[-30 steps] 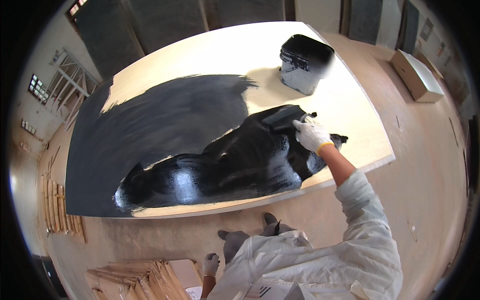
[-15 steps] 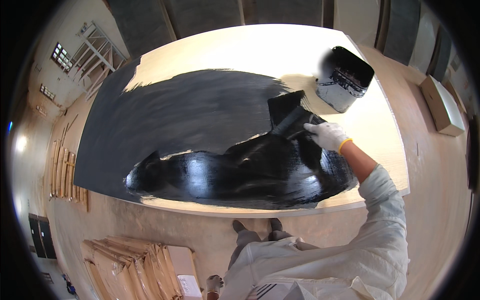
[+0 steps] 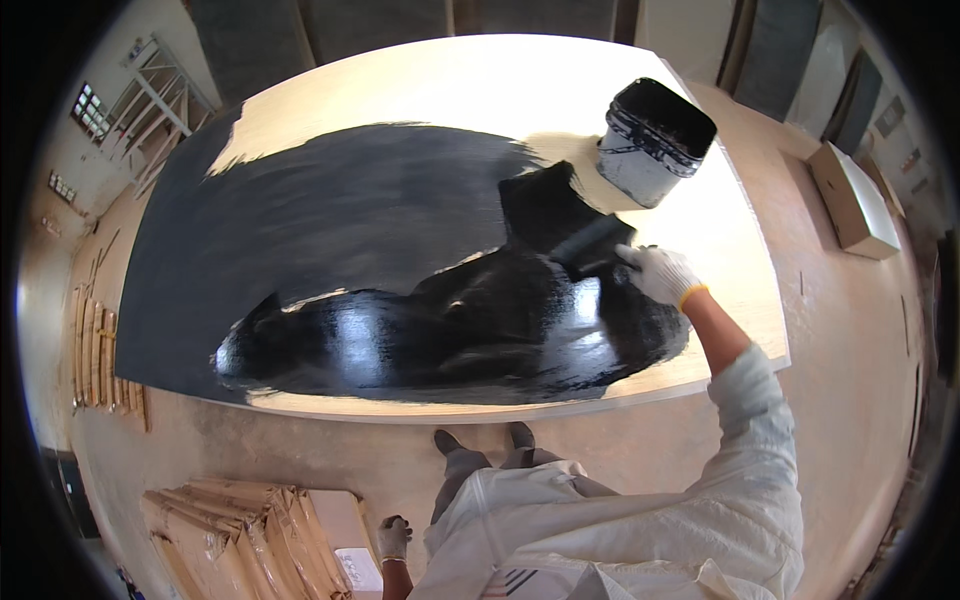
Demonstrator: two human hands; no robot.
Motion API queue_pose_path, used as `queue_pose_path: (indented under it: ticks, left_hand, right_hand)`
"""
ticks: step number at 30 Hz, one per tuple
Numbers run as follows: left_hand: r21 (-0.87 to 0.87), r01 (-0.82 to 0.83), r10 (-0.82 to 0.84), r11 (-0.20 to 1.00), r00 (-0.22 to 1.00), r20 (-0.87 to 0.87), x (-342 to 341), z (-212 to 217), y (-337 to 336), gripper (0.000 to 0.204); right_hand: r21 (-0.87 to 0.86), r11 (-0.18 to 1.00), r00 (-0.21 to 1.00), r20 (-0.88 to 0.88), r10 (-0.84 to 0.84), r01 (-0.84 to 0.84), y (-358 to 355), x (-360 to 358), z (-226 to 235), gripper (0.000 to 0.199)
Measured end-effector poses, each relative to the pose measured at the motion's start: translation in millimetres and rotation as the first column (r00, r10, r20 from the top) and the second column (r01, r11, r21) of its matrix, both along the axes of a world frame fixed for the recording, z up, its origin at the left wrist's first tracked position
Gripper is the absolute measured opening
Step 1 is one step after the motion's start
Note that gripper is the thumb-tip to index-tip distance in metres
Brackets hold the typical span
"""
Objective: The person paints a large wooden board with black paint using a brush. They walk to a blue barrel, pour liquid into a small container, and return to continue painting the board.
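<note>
In my white-gloved right hand [image 3: 662,274], the fingers are closed round the handle of a paint roller [image 3: 590,244], most of that handle being hidden. The roller's dark sleeve rests on glossy wet black paint [image 3: 470,345] spread over a large pale panel [image 3: 400,85]. Just beyond that hand stands a paint-smeared bucket [image 3: 645,175], dark inside. My left hand [image 3: 395,537], in a stained glove, hangs low by my side, away from the panel. Its fingers are loosely bent and slightly apart, and nothing shows in them.
Duller black paint [image 3: 340,200] covers the panel's left and middle. Wrapped flat packs [image 3: 235,535] lie on the floor at the near left. A white box [image 3: 855,205] sits beyond the panel's right end, and a metal frame [image 3: 160,100] stands far left.
The roller has moved right and a little nearer to me over the panel, with my right hand following. The whole view has shifted slightly, bringing more of my left hand into sight.
</note>
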State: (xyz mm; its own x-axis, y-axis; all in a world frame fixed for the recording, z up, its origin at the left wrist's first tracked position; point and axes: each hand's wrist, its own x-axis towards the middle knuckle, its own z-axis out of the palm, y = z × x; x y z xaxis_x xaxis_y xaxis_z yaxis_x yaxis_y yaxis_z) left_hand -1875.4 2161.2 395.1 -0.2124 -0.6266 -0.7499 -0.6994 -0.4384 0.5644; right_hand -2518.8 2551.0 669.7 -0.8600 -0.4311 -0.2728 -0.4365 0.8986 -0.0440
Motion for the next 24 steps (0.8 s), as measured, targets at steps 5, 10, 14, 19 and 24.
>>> queue_pose_path:
  ticks: [5, 10, 14, 19, 24]
  left_hand:
    - [-0.084, 0.342, -0.338, 0.936, 0.94, 0.051, 19.0, -4.3, 13.1, 0.023]
    - [-0.065, 0.501, -0.485, 0.863, 0.858, 0.169, 15.0, 2.3, 4.2, 0.022]
    - [0.054, 0.407, -0.41, 0.912, 0.895, 0.176, -3.4, 8.2, -18.0, 0.017]
    - [0.08, 0.277, -0.28, 0.958, 0.959, 0.034, -55.6, -9.1, -61.8, 0.019]
    - [0.048, 0.298, -0.299, 0.953, 0.954, 0.005, -66.6, -6.7, -67.1, 0.02]
  right_hand:
    - [-0.059, 0.881, 0.882, -0.011, -0.472, 0.47, 133.7, 42.9, -5.4, 0.051]
    - [-0.029, 0.793, 0.793, 0.017, -0.609, 0.609, 130.7, 96.2, -22.4, 0.05]
    - [0.006, 0.889, 0.886, 0.08, -0.457, 0.458, 73.3, 140.4, 0.3, 0.047]
    - [-0.185, 0.726, 0.744, 0.053, -0.666, 0.663, 127.1, 89.8, -26.9, 0.05]
    - [0.004, 0.875, 0.871, 0.098, -0.482, 0.484, 27.6, 106.2, 3.4, 0.047]
